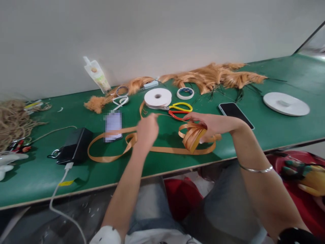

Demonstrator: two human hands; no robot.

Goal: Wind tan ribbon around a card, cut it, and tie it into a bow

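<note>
Head view: right fingers (196, 116) grasp smooth, flat, looped orange ribbon (192, 138); left fingers (151, 122), blurred, grip it.

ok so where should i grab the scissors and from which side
Probably by the yellow and red handles, from above and the right: the scissors lie with their blades pointing left beside the white roll, so that side should avoid the metal. The right hand is nearest, but holds looped ribbon.

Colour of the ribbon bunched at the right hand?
Orange-tan ribbon at the right hand; head view.
</note>
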